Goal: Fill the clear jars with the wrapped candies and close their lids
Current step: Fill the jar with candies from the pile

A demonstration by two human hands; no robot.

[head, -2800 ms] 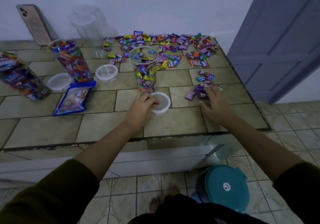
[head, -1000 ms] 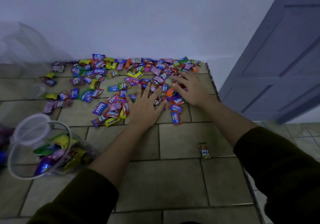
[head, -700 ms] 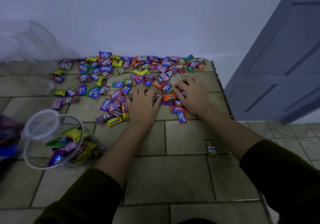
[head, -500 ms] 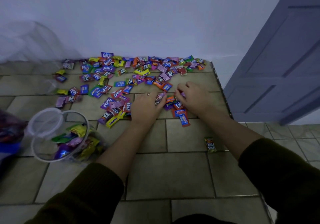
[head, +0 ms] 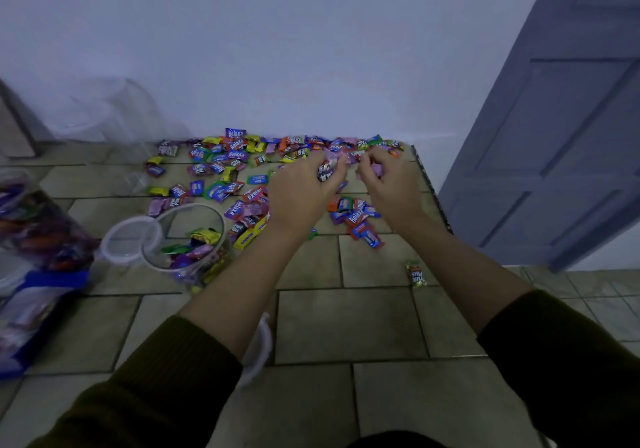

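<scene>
Wrapped candies in many colours lie spread over the tiled counter against the wall. My left hand is curled around a bunch of candies, lifted a little over the pile. Beside it, my right hand grips a few pink-wrapped candies. An open clear jar, partly filled with candies, stands at my left forearm. A round white lid lies just left of it. Another lid peeks out under my left arm.
A fuller candy jar stands at the far left, with a blue candy bag below it. Empty clear jars stand by the wall. One stray candy lies near the counter's right edge. A grey door is at right.
Both hands went from lying flat on the pile to curling around candies and lifting them. The view shifted, so the open jar appears closer to my left arm.
</scene>
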